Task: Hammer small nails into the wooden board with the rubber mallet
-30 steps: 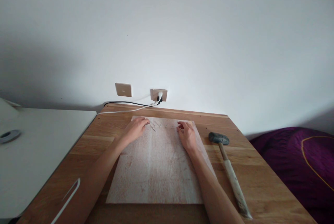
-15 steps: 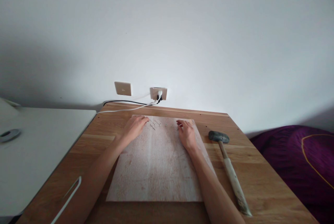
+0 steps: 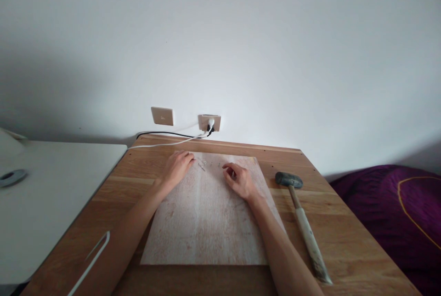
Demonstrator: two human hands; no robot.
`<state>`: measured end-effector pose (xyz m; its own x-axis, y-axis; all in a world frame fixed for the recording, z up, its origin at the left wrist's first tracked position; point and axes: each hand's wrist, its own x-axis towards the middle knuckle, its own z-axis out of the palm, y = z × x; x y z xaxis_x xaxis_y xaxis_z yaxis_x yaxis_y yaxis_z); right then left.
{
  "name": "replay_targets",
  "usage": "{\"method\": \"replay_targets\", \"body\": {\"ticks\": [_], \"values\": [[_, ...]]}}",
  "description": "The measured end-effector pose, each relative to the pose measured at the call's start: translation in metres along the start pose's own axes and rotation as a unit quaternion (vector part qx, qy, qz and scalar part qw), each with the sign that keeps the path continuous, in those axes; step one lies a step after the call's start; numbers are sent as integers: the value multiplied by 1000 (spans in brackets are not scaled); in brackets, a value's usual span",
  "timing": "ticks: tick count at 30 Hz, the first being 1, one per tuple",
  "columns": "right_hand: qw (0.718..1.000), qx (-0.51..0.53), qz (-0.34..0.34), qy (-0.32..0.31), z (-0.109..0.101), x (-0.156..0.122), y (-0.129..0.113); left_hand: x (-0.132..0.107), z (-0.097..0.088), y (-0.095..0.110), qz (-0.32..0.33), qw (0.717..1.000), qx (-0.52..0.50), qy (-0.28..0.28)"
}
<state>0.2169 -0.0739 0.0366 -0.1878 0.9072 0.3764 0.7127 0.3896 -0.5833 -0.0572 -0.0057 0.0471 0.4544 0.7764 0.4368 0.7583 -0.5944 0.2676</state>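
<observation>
A pale, whitewashed rectangular wooden board point(image 3: 205, 213) is laid flat on a brown wooden table point(image 3: 344, 231), its far edge close to the wall. A few small metal nails point(image 3: 202, 164) lie loose on the far part of the board, between the two hands. The left hand point(image 3: 177, 168) is rested palm down on the board's far left corner, its fingers loosely extended and its fingertips just beside the nails; nothing is seen gripped in it. The right hand point(image 3: 237, 179) is set on the board to the right of the nails, fingers curled inward toward the thumb; whether anything is pinched there cannot be told, since the fingertips are too small to read. A hammer with a dark grey head and a pale wooden handle point(image 3: 303, 222) is laid untouched on the table, just right of the board.

The step in hand is judged to be the gathering of a single nail. It would be done well if one nail were separated from the others with the fingertips, taken near its head and stood upright, while the board is kept steady under the other palm. Care is called for so that the remaining nails are not scattered or rolled off the far edge.

A white cable point(image 3: 165, 144) is run along the table's far edge to a wall socket point(image 3: 209, 123).
</observation>
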Motion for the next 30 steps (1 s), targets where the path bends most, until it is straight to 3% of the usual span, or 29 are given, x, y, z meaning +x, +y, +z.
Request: {"method": "replay_targets", "body": {"ticks": [4,10,16,24,30], "values": [[1000,-5,17,10,1,0,4,0,1,2,-3,1000,-12,7],[992,-43,36,109,4,3,18,2,-2,16,66,995,-72,-38],[990,-89,48,94,7,3,22,-1,4,31,120,985,-89,-82],[990,-114,31,72,7,2,22,-5,8,33,79,990,-107,-52],[985,-157,26,59,4,6,16,12,17,24,-13,994,-110,-27]]}}
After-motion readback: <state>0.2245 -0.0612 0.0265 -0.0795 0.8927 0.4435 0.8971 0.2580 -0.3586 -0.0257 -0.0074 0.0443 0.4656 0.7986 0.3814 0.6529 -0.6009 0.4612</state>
